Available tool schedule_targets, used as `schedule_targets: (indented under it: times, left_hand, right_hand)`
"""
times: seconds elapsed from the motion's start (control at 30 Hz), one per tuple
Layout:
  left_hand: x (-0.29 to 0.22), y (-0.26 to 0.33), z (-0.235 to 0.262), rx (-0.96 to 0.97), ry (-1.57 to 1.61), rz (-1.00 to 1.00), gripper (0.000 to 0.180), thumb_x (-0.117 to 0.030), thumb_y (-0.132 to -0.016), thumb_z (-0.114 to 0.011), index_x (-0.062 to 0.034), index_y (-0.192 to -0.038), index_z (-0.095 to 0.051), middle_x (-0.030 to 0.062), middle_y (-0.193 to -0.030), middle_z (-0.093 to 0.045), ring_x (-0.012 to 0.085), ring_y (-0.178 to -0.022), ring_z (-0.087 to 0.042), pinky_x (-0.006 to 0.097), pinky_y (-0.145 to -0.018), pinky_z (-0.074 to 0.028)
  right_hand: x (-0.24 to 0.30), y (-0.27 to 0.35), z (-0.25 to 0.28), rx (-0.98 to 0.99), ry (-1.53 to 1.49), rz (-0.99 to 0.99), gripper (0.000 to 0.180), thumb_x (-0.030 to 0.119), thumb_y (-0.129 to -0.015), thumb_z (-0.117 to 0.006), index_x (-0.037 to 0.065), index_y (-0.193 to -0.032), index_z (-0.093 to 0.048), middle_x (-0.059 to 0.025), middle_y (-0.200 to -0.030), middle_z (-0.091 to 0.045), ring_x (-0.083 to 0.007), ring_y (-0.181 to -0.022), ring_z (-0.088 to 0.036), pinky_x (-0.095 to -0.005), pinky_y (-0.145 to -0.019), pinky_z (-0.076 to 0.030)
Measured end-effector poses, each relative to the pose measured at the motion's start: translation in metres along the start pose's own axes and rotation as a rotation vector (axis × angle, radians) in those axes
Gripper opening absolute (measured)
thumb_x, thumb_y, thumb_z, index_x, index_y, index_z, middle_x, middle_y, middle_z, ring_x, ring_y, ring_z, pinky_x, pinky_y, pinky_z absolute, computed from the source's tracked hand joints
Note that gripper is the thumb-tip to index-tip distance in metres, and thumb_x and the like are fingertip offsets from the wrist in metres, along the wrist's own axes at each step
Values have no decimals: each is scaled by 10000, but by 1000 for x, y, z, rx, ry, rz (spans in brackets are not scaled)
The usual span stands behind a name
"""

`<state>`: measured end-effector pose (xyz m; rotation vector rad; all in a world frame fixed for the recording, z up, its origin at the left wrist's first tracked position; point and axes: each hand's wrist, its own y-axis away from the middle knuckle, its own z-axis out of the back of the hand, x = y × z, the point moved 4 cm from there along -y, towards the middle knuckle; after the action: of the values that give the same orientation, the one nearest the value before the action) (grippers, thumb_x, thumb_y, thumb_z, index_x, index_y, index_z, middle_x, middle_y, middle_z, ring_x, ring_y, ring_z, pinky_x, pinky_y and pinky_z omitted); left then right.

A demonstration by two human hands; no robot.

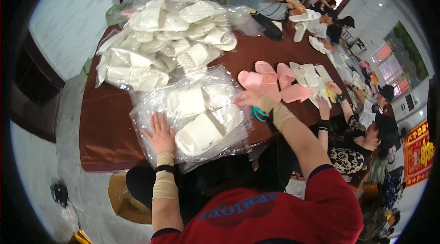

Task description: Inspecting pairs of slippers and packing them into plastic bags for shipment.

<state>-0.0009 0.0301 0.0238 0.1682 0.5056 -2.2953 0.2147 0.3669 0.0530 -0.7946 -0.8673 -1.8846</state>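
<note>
Several white slippers lie in front of me on and under layers of clear plastic bag. My left hand rests flat on the bag's left side, fingers spread, beside the nearest slipper. At the bag's right edge, by the slippers' ends, my right hand has its fingers bent and drawn together on the plastic. A teal-handled tool, perhaps scissors, lies just below that hand. Beige wraps cover both my forearms.
A big heap of bagged white slippers fills the table's far left. Pink slippers lie to the right on the brown tablecloth. A co-worker's hands handle pale slippers there. More people sit farther along.
</note>
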Motion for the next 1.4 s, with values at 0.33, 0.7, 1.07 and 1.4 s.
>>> schedule_targets:
  times: [0.33, 0.7, 1.07, 1.4]
  left_hand:
    - [-2, 1, -3, 32, -133, -20, 634, -311, -850, -581, -166, -1424, -356, 8, -1535, -237, 203, -1424, -189, 621, -1098, -78]
    - [3, 3, -5, 16, -144, -22, 524, -323, -871, -552, -122, -1344, -452, 18, -1526, -263, 210, -1417, -215, 618, -1097, -73]
    - [3, 0, -8, 32, 0, -60, 591, -379, -895, -433, -205, -1448, -319, 41, -1558, -176, 196, -1448, -106, 642, -1092, 0]
    - [74, -24, -36, 59, 1268, 130, 354, -154, -932, -498, -40, -1265, -538, 125, -1362, -486, 232, -1304, -413, 475, -1088, -227]
  right_hand:
    - [23, -6, -11, -144, 11, 122, 401, 336, -731, -746, 24, -954, -628, -179, -978, -633, -308, -927, -620, -382, -843, -466]
    - [48, -3, -21, -279, -168, 256, 309, 137, -766, -712, 59, -1043, -601, -70, -1021, -583, -200, -997, -573, -337, -887, -470]
    - [79, 29, -28, -162, -567, 24, 461, 137, -834, -687, 41, -1249, -511, -94, -1115, -624, -152, -1042, -574, -295, -922, -449]
    - [7, -6, -92, -108, -569, -162, 543, 239, -835, -702, 53, -1293, -479, -66, -1192, -599, -155, -1104, -538, -265, -917, -425]
